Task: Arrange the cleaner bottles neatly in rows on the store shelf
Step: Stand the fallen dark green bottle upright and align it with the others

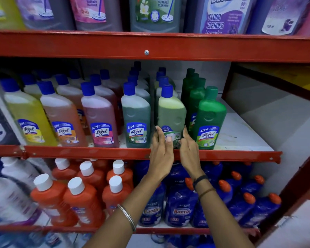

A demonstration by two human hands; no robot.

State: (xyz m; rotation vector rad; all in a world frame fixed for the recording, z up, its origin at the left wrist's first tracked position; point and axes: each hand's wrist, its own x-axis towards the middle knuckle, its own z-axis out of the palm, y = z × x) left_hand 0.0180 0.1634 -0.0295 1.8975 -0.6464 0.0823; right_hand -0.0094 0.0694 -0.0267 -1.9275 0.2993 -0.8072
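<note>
A pale green cleaner bottle (171,111) with a blue cap stands at the front of the middle shelf (79,152), between a dark green blue-capped bottle (136,120) and a bright green bottle (210,119). My left hand (160,153) holds its lower left side, thumb on the label. My right hand (189,152) presses flat fingers against its lower right side. Rows of yellow (28,119), orange (64,120) and pink (98,120) bottles stand to the left, each row running back into the shelf.
Bare white shelf surface (240,133) lies right of the bright green row, up to the red upright (227,81). Large bottles fill the upper shelf (150,45). Below stand orange white-capped bottles (79,199) and blue wrapped bottles (181,208).
</note>
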